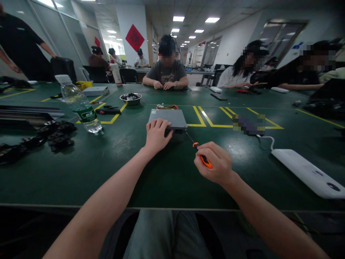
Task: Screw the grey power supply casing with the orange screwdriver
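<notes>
A grey metal computer power supply (175, 118) lies flat on the green table, with coloured wires (167, 107) coming out behind it. My left hand (158, 135) grips its left front corner, fingers over the top and thumb along the front face. In my right hand (214, 162) is a screwdriver (207, 162) with an orange and black handle, the fingers wrapped around it. Its thin shaft points up and left, and the tip is at the power supply's right front corner. Whether the tip sits in a screw is too small to tell.
Left of me stand a water bottle (87, 113) and black parts (58, 135). A metal bowl (130, 99) of small dark items sits further back. At right lie a white power bank (307, 171) with a cable and a blurred dark phone-like object (246, 125). A person (167, 68) sits opposite.
</notes>
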`<state>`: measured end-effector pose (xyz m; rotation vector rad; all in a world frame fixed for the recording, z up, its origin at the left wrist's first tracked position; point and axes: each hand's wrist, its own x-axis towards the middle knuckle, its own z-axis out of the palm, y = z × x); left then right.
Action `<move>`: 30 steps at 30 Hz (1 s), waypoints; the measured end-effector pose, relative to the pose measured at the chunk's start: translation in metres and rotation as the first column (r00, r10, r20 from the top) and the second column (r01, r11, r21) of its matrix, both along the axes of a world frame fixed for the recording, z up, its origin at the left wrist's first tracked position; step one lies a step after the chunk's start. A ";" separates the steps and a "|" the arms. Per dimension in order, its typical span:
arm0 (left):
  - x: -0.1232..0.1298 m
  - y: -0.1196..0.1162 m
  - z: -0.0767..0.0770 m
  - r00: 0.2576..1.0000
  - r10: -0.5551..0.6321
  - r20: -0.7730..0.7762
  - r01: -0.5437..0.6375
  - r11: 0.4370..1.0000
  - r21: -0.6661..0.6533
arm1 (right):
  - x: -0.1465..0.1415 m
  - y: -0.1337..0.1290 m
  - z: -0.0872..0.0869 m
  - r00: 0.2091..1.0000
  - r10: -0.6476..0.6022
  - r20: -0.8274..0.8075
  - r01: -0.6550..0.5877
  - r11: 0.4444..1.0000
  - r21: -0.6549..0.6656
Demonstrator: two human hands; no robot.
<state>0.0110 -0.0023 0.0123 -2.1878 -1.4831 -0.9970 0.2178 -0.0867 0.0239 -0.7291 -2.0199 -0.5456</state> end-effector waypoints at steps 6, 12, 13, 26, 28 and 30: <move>0.001 0.000 0.000 1.000 -0.003 0.013 0.003 1.000 -0.014 | -0.004 0.002 -0.003 1.000 -0.009 0.021 0.010 0.999 -0.036; 0.001 0.001 0.000 1.000 -0.008 0.016 0.008 1.000 -0.017 | -0.005 0.003 -0.003 1.000 -0.020 0.009 0.020 0.999 -0.036; 0.001 0.001 0.000 1.000 -0.009 0.019 0.009 1.000 -0.021 | -0.005 0.003 -0.003 1.000 -0.027 -0.004 0.026 0.999 -0.037; 0.001 0.001 0.000 1.000 -0.004 0.013 0.004 1.000 -0.016 | -0.002 0.008 -0.002 0.957 -0.080 -0.280 0.057 0.994 -0.089; 0.001 0.001 0.000 1.000 0.002 0.011 -0.002 1.000 -0.017 | 0.000 0.010 -0.003 0.937 -0.107 -0.334 0.073 0.991 -0.112; 0.001 0.001 0.000 1.000 0.006 0.008 -0.006 1.000 -0.017 | 0.001 0.010 -0.003 0.929 -0.128 -0.347 0.089 0.988 -0.125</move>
